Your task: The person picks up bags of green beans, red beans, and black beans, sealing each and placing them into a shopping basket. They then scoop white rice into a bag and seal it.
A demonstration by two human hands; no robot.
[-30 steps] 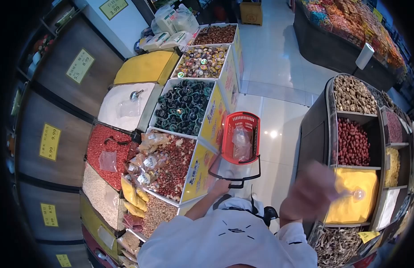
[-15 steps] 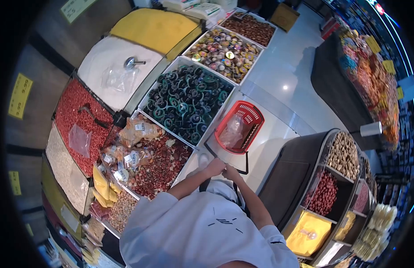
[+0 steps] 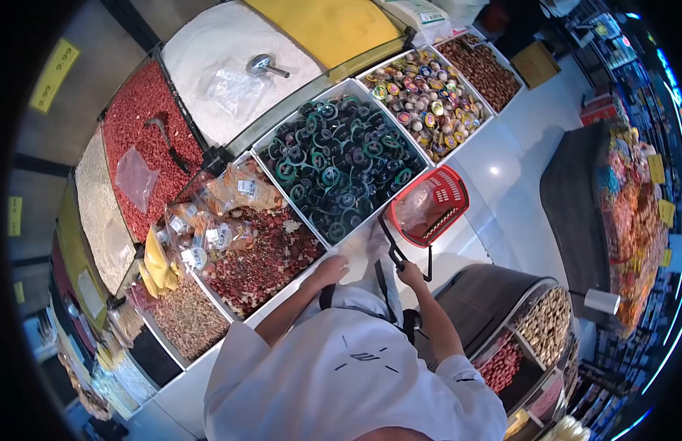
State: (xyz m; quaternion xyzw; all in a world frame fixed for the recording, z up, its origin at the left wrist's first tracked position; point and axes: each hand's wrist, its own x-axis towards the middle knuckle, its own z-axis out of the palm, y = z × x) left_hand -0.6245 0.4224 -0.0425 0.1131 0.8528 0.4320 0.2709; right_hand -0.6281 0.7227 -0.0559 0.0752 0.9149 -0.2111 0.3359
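Note:
My right hand [image 3: 411, 274] is closed around the black handle [image 3: 394, 255] of a red shopping basket [image 3: 459, 192]. A crumpled clear plastic bag [image 3: 414, 207] lies inside the basket. My left hand [image 3: 330, 271] is apart from the right one, by the front edge of a white bin [image 3: 322, 259] of reddish-brown dried pieces. Its fingers look loosely bent, with nothing visible in them. Beyond it, a white bin holds dark green-and-black packaged pieces [image 3: 341, 165].
Packaged bags [image 3: 245, 187] lie on the bin at left. Behind are red peanuts [image 3: 142, 117], white grain with a metal scoop [image 3: 260, 65], and yellow grain [image 3: 326, 29]. A dark display stand [image 3: 480, 305] with nuts is close at right; a candy stand [image 3: 576, 198] stands farther off.
My hands have come apart: the left has moved left toward the bin, the right has moved right, holding the basket handle. The basket has shifted right and up in view.

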